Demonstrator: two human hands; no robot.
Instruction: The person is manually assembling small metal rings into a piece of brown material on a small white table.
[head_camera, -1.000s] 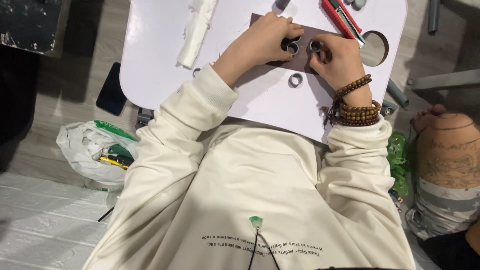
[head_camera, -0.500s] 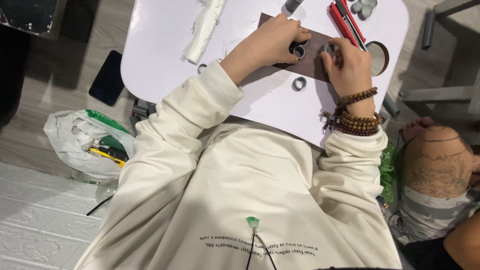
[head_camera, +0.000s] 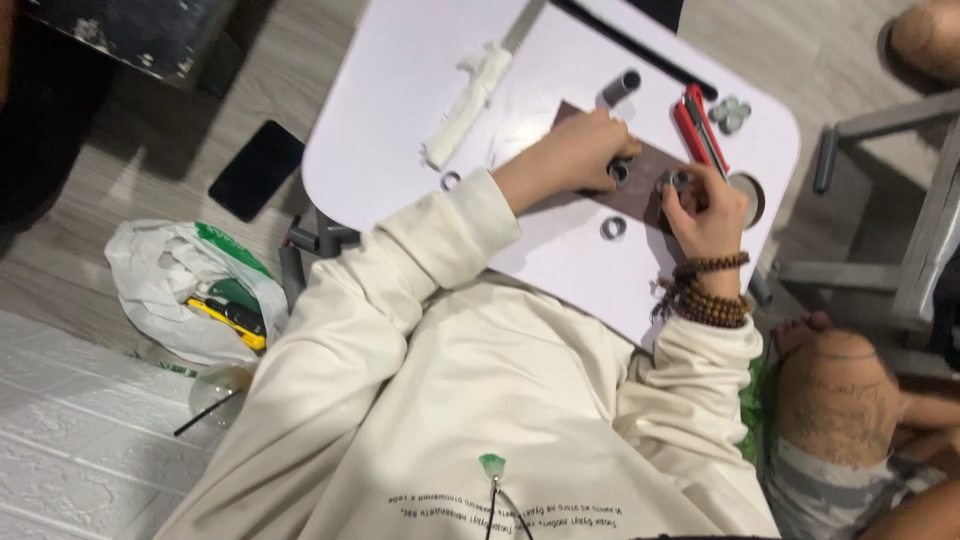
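Observation:
My left hand (head_camera: 575, 150) grips a short grey pipe piece (head_camera: 620, 172) and presses it onto a brown sheet (head_camera: 640, 180) on the white table (head_camera: 400, 90). My right hand (head_camera: 705, 205), with bead bracelets at the wrist, holds a second grey ring piece (head_camera: 675, 181) on the same sheet. A loose grey ring (head_camera: 613, 228) lies just below the sheet, between my hands.
On the table lie a white wrapped handle with a blade (head_camera: 470, 95), a grey pipe stub (head_camera: 620, 87), a red cutter (head_camera: 698, 125), small grey rings (head_camera: 730, 113), a black rod (head_camera: 640, 45) and another ring (head_camera: 450, 181). A black phone (head_camera: 256, 170) and a white bag (head_camera: 190, 290) lie on the floor. Another person's knee (head_camera: 835, 400) is at right.
The view has shifted and tilted, so the table sits further right. Both hands stay on the brown sheet with the grey pieces, my right hand working its ring slightly lower.

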